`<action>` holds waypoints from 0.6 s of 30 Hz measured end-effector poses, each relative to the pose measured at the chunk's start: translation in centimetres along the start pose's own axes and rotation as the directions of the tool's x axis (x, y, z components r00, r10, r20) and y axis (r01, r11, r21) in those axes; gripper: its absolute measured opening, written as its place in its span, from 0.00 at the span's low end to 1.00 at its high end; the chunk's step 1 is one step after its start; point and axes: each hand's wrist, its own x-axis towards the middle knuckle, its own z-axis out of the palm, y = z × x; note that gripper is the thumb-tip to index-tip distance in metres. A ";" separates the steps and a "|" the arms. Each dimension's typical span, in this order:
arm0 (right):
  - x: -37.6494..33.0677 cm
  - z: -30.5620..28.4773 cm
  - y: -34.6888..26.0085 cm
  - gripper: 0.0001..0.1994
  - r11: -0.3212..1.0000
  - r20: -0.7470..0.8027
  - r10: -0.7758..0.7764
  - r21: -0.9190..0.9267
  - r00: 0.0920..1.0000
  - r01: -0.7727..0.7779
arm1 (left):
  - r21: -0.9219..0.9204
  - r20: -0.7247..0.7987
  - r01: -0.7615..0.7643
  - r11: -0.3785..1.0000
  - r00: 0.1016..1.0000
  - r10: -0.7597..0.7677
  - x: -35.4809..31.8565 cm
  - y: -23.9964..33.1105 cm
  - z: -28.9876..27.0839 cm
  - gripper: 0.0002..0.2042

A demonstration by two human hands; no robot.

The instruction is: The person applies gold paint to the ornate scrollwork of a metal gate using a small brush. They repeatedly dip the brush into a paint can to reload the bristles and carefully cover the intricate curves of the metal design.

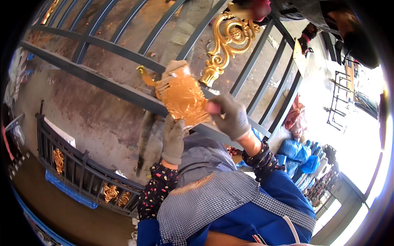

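A torn piece of cardboard, mostly coated in gold paint, lies over the dark metal rail in front of me. My left hand, in a grey glove, grips its near edge between thumb and fingers. My right hand, gloved too, is closed at the cardboard's right edge. A blurred pinkish tip shows at its fingers; whether that is a bare fingertip or a held thing I cannot make out. Left of the cardboard sticks out a small gold-smeared piece. Just beyond, a gold scroll ornament sits on the dark railing.
Another person's hand is at the far end of the ornament. A second dark railing with gold ornaments stands at the lower left. Blue plastic-wrapped bundles and a reddish sack lie to the right. A black metal frame is farther off.
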 end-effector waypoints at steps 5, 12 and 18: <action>3.3 -2.0 8.3 0.17 0.911 -0.209 0.411 0.055 0.888 -0.409 | 0.551 0.084 -0.216 0.806 0.975 0.204 0.1 1.0 -1.2 0.13; 8.1 0.3 13.8 0.17 0.874 -0.099 0.450 -0.158 0.888 -0.460 | 0.671 0.182 -0.390 0.631 0.911 0.370 0.5 0.0 -2.5 0.14; 9.0 -0.2 14.0 0.16 0.797 -0.066 0.423 -0.448 0.904 -0.406 | 0.257 -0.026 -0.131 0.957 0.989 0.142 0.6 -0.2 -2.4 0.15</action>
